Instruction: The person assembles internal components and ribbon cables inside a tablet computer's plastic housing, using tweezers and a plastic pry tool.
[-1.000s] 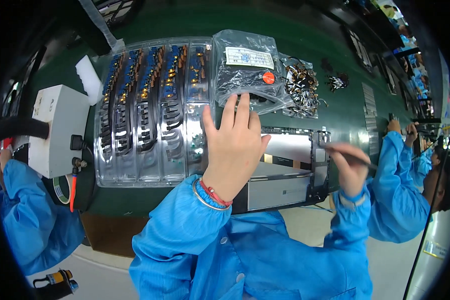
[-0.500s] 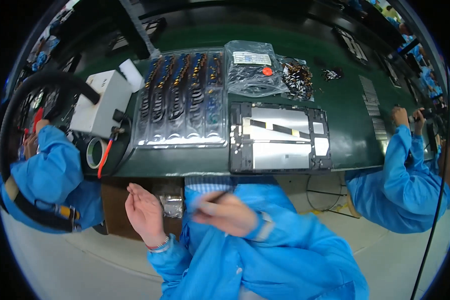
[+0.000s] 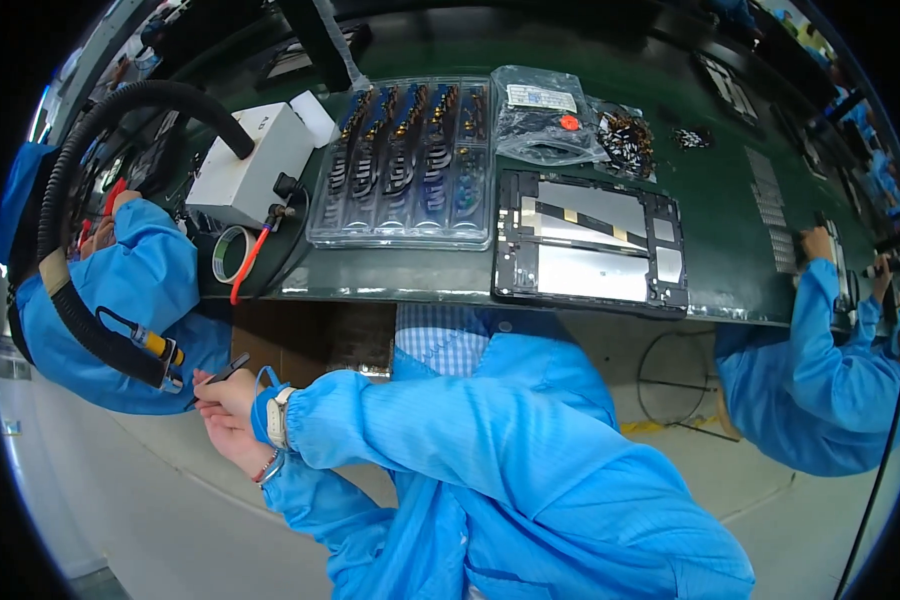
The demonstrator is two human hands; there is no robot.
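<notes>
Right hand: reaches across the body to the lower left, its fingers [image 3: 232, 393] closed on a slim dark tool [image 3: 234, 367], perhaps tweezers.
Left hand [image 3: 232, 440]: just beneath the right hand, apparently touching it; whether its fingers grip anything, I cannot tell.
Open tablet-like device [image 3: 585, 272]: lies flat at the near edge of the green bench [image 3: 400, 265], untouched by either hand. Its back is off, silver panels and a slanting dark strip in view. It looks part-finished, with the outer cover yet to go on, though the order of work is a judgement.
Clear blister tray [image 3: 398, 240]: left of the device, its columns well stocked with dark flex cables with blue and gold ends; most of this supply seems unused.
Plastic bag [image 3: 535, 140]: behind the device, bearing a white label and an orange-red dot; beside it lies a heap of small dark-and-silver parts [image 3: 625, 143], seemingly plenty left.
Hidden close by: the tool's tip and most of the left palm; a cardboard box [image 3: 282, 335] under the bench shows only partly.
Hard to make out farther off: the bag's contents behind creased plastic, and the dark far benchtop, bent and cropped by the lens rim.
</notes>
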